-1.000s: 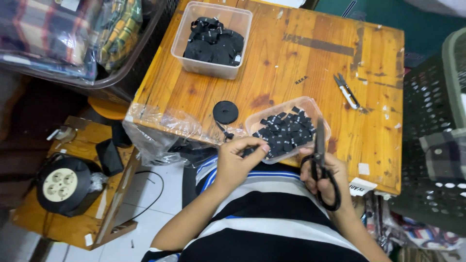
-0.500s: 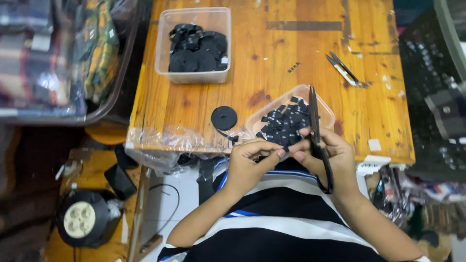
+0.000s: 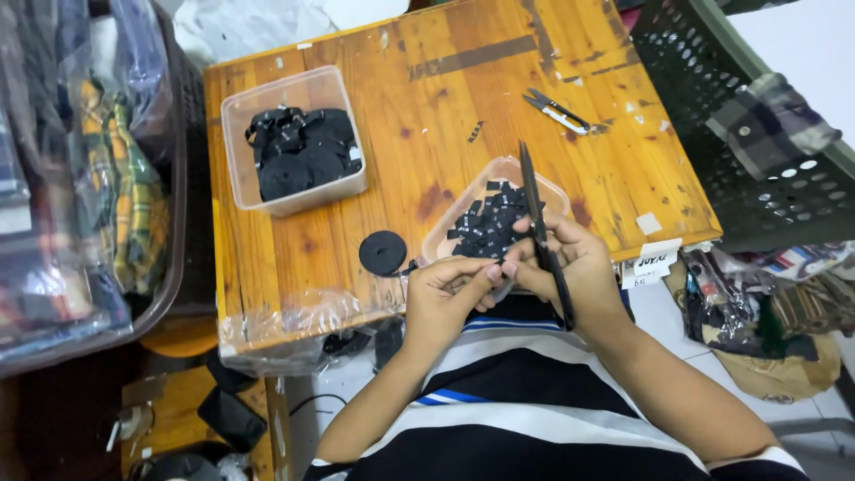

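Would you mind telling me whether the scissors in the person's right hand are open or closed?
Closed: the black scissors in the right hand show one narrow blade line, tip over the small clear tub.

- A small wooden table (image 3: 463, 98), orange-brown and scuffed, with worn tape marks along its far side.
- Clear plastic wrap (image 3: 294, 316) clings to the near left edge.
- Far left on the top: a clear plastic tub (image 3: 236, 134) full of black ribbon rolls.
- Near the front edge: a second clear tub (image 3: 454, 227) holding small black cut pieces.
- Just left of it lies a single black ribbon roll (image 3: 383, 252).
- Far right: a small pair of thread snips (image 3: 557, 112).
- Mid-table, one stray black piece (image 3: 476, 131).
- Bits of white tape (image 3: 648, 223) toward the right edge.
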